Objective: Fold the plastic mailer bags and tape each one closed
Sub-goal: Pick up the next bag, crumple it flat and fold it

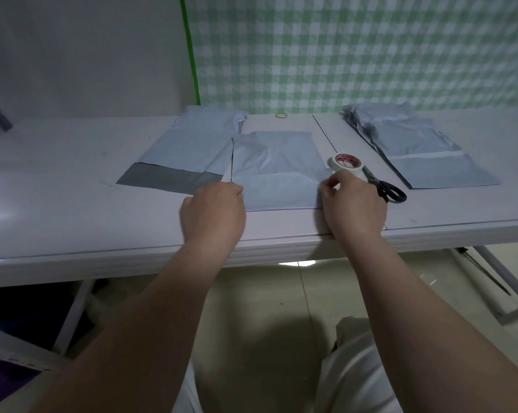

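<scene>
1. Both hands rest knuckles-up on the near corners of the mailer bag (277, 171) in the middle of the white table (72, 210). The left hand (213, 213) has its fingers curled under at the bag's near left corner; whether they pinch the plastic cannot be told. The right hand (354, 204) has thumb and forefinger nearly closed at the near right corner, seemingly nipping the edge, though the contact is hidden.
2. That middle bag lies flat, close to the table's front edge, with a crease across its lower part. My judgement: this is the folding step, with the near flap about to be turned up or pressed down, and taping not yet begun.
3. Just beyond the right hand stands a roll of white tape (345, 163), touching or nearly touching the fingers. Black-handled scissors (384, 184) lie just right of it.
4. Next, the fold likely needs 1 hand to pin it while the other reaches for the roll, which is close.
5. Left of the working bag lies a stack of unfolded mailers (186, 153), grey flap towards the person. Well to the right sits a pile of folded mailers (412, 147).
6. Farthest back, a rubber band (281, 115) lies near the green checked cloth (371, 49).
</scene>
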Demonstrator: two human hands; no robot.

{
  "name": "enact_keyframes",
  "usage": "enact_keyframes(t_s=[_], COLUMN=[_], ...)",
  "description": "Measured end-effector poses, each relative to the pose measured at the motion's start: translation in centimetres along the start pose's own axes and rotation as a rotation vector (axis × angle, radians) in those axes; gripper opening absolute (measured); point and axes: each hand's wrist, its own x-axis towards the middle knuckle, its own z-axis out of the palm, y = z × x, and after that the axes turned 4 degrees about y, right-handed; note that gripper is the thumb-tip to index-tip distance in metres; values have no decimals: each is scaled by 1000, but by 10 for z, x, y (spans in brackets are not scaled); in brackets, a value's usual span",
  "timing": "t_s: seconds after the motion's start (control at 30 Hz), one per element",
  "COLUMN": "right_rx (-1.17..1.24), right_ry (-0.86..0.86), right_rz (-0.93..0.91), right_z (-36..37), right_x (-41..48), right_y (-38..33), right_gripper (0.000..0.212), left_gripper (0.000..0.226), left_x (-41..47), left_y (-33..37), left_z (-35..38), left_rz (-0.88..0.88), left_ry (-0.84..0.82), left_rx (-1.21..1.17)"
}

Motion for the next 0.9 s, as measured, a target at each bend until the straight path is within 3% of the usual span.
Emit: enact_keyframes(t_s=[0.37, 0.47, 0.6, 0.7, 0.8, 0.9], right_rx=[-15, 7, -14, 36, -9, -21], right_ry=[1, 44, 183, 60, -168, -231], right_rz=[3, 19, -213, -345, -354, -297], right_z=[2, 1, 6, 12, 11, 8], right_x=[0, -2, -17, -33, -40, -38], right_y=[2, 2, -17, -42, -51, -52], right_gripper=[24, 22, 19, 12, 24, 33], left_gripper=[30, 43, 49, 42, 40, 40], left_x=[-3, -8, -8, -4, -5, -6], left_y=[6, 11, 17, 25, 34, 32], left_z=[-11, -15, -16, -18, -19, -17], left_rz=[-23, -3, 72, 169, 236, 227], left_ry=[-43, -74, -62, -112, -223, -303], left_rx=[-31, 58, 162, 86, 26, 29])
